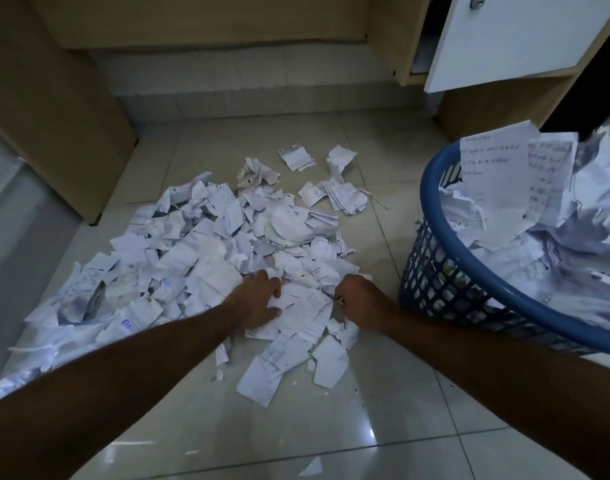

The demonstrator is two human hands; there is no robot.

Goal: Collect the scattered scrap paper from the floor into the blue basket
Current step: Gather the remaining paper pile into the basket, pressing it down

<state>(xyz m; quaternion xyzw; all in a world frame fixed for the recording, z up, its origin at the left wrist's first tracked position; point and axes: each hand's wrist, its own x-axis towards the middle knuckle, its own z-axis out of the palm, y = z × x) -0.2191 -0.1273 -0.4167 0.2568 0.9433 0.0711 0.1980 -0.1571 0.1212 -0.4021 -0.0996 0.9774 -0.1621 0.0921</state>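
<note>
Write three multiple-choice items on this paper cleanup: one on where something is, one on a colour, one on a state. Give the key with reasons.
1. Where does the basket stand relative to the paper pile?
A. To its right
B. To its left
C. Behind it, under the desk

2. What colour is the basket?
A. Green
B. Blue
C. Red

3. How full is the basket?
A. Empty
B. A thin layer at the bottom
C. Piled above its rim

Key:
1 A: the blue basket sits right of the paper pile on the floor, beside the right hand.
2 B: its rim and lattice wall are blue.
3 C: the sheets in the basket rise past the rim.
</note>
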